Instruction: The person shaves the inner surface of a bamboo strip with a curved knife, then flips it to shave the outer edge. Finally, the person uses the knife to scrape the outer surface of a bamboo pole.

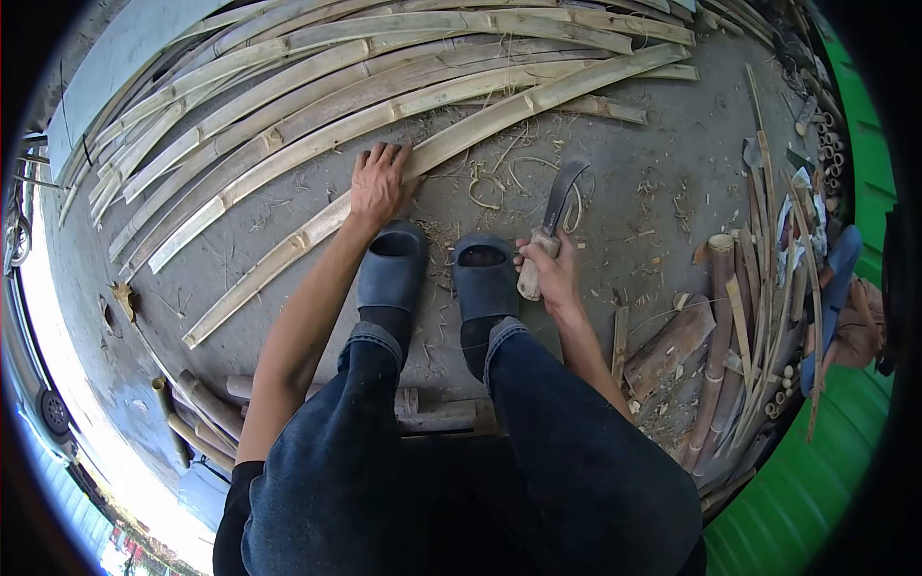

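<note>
Long split bamboo strip (461, 139) lies diag. across the concrete floor (624, 197), near end low L, far end up R, where it overlaps the strip pile (331, 130). L hand (381, 180) is palm down on its mid part, fingers slightly bent; can't tell how firmly it grips. R hand (550, 269), just R of the feet & apart from the strip, is closed round the pale handle (528, 280) of a hooked knife (559, 197); dark blade points up, tip curving R.

Btwn the hands, nearer the body: 2 dark slip-on shoes (483, 283), w/ dark socks & rolled jeans (576, 394) above. Thin curled shavings (487, 189) & small chips lie about the floor, some nr the blade.

Farther out: the pile, many similar strips side by side, fills the top L & top ctr. Dry leaf (123, 300) on floor at L, w/ short bamboo lengths (209, 405) below it. At R, a rough wood chunk (672, 350) sits beside a thicker bamboo pole (714, 374) & a bundle of thin strips (765, 317). Beyond them, green ribbed panel (816, 499) & part of another person (855, 331) at R edge. Vehicle wheel (55, 411) at far L
</note>
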The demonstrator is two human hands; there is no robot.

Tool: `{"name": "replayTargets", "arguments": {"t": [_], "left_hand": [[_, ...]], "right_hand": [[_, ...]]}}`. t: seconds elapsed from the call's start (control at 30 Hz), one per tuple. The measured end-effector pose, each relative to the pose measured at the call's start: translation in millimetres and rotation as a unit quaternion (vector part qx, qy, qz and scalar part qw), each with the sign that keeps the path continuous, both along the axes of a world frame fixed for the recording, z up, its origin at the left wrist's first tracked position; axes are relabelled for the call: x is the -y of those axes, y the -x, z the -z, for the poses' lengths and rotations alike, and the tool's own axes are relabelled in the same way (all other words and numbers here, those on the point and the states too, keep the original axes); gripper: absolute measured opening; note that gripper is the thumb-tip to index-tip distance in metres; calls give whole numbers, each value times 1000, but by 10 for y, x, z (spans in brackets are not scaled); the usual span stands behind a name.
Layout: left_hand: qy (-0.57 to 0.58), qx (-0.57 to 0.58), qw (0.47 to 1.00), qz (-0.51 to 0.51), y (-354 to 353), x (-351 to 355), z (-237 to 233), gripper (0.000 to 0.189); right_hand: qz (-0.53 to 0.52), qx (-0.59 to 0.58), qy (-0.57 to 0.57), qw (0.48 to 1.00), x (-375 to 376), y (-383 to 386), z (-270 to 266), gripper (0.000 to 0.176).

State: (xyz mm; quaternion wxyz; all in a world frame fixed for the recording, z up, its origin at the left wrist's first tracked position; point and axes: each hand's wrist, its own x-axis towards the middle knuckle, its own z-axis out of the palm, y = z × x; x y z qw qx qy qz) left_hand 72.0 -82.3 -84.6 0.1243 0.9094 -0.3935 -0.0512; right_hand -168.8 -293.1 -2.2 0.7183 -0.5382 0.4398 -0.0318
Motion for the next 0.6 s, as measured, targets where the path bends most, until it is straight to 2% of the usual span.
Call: {"name": "replayTargets", "arguments": {"t": [0.1,0.13,0.17,0.2,0.27,0.33,0.4,0.47,0.53,0.6], "left_hand": [[11,-3,1000,14,-16,-97,31,59],[9,-2,1000,16,-15,-140,-98,59],[9,-85,996,-13,8,-218,-245,57],[9,-168,985,-40,42,-279,-433,55],[-9,-195,980,-45,147,-415,-811,56],[-31,-222,973,-51,275,-554,-1060,57],[-92,-208,973,-44,396,-678,-1213,48],[-91,-217,971,-41,490,-761,-1309,44],[-88,-226,969,-39,559,-823,-1368,40],[-98,-326,938,-62,599,-875,-1400,39]], "right_hand": [[-15,0,11,1000,16,71,54,37],[-68,-19,102,992,62,118,116,38],[-118,-38,192,974,98,162,182,40],[-112,-37,191,974,96,148,115,40],[-164,-94,415,890,74,47,-204,43],[-171,-93,415,889,69,-36,-377,43],[-181,-90,416,887,46,-110,-438,43],[-271,-72,462,841,14,-190,-448,45],[-282,-38,489,825,-10,-242,-408,48],[-351,-103,494,788,23,-301,-311,50]]}}
